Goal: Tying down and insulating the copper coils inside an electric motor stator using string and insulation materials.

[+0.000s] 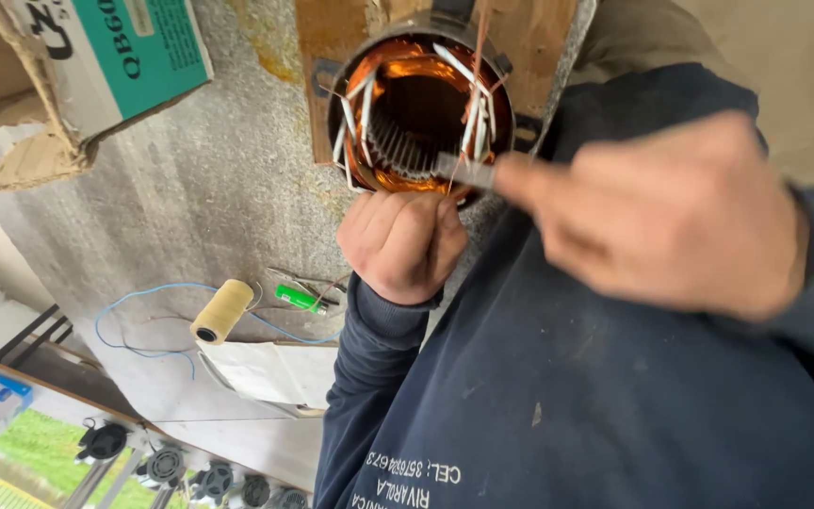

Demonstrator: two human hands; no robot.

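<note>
The right hand (680,212) fills the near foreground, large and blurred, its grip pinched on a thin grey metal tool (459,171) whose tip reaches the lower rim of the motor stator (416,108). Whether the tool is a blade or a flat needle I cannot tell, since motion smears it. Just beyond, the left hand (402,245) is clenched into a fist directly under the stator, its grip apparently closed on a fine thread (476,57) that runs up across the stator's opening. Both arms wear dark blue sleeves (369,377).

The stator lies on its side on the grey tabletop (190,188) with its round opening facing the camera, copper windings (379,75) glowing orange inside the bore and white insulation strips (360,108) sticking out around the rim. A wooden board (332,38) sits behind it.

Farther along the tabletop lie a cream spool of twine (221,311), a small green lighter (299,299) and a loose blue wire (143,297), all near one another and well apart from the hands. A torn cardboard box (77,66) with a teal and white label rests at the far corner.
</note>
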